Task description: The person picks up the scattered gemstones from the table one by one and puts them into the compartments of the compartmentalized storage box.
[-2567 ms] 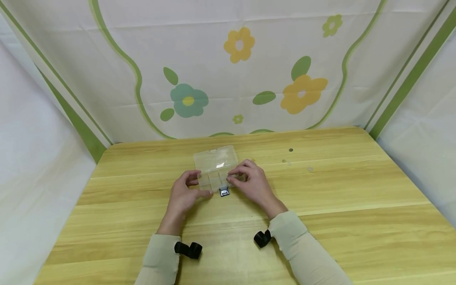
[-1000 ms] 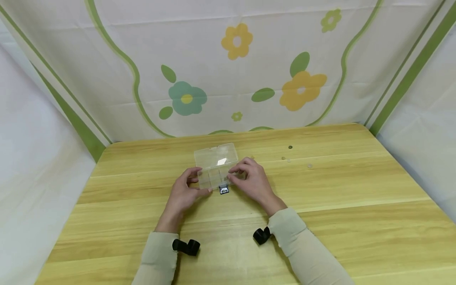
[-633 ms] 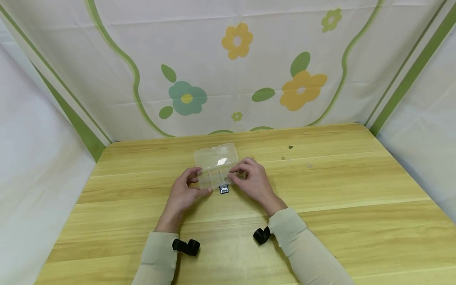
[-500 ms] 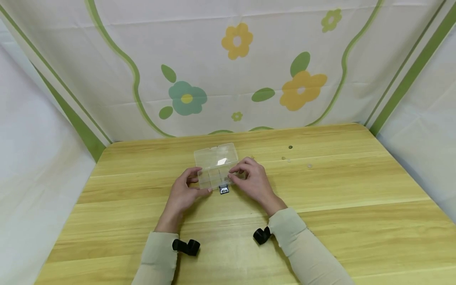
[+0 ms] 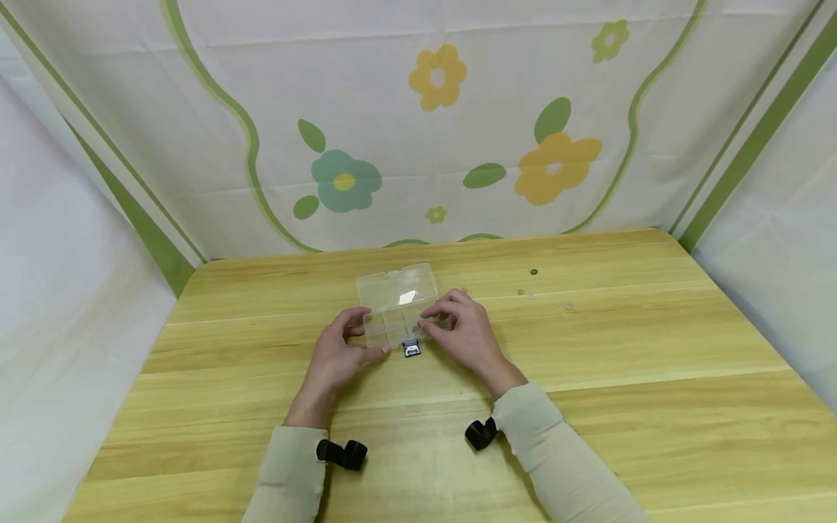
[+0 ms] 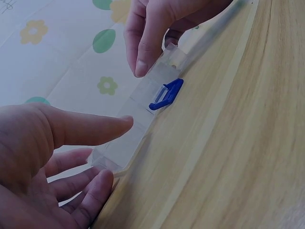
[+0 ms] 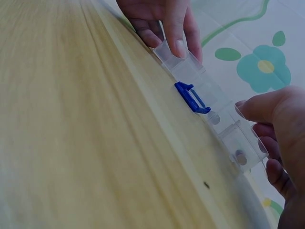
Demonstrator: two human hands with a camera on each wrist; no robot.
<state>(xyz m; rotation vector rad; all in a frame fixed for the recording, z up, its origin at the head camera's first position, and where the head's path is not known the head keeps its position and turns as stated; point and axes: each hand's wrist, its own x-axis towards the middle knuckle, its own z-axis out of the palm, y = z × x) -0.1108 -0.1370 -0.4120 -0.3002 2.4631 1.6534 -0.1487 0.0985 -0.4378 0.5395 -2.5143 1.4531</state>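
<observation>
A clear plastic compartment box (image 5: pixel 395 328) lies with its lid (image 5: pixel 395 287) raised at the back. A blue latch (image 7: pixel 192 98) sticks out from its front edge. My left hand (image 5: pixel 336 354) holds the box's left end, thumb at the front and fingers behind. Over the right-hand compartments, my right hand (image 5: pixel 460 330) has its thumb and fingertips drawn together; whether they pinch a small thing is hidden. In the right wrist view, one small round disc (image 7: pixel 214 118) shows near the right thumb. Another round disc (image 7: pixel 240 156) shows in the end compartment.
Several small round pieces lie on the wooden table (image 5: pixel 588 436) to the right, among them a dark one (image 5: pixel 533 272), a tan one (image 5: pixel 521 293) and a pale one (image 5: pixel 569 306). A flowered cloth (image 5: pixel 392 109) hangs behind the table.
Both hands stay almost in place at the box. The right thumb and fingertips have barely shifted over the right compartments. The whole head view has drifted slightly.
</observation>
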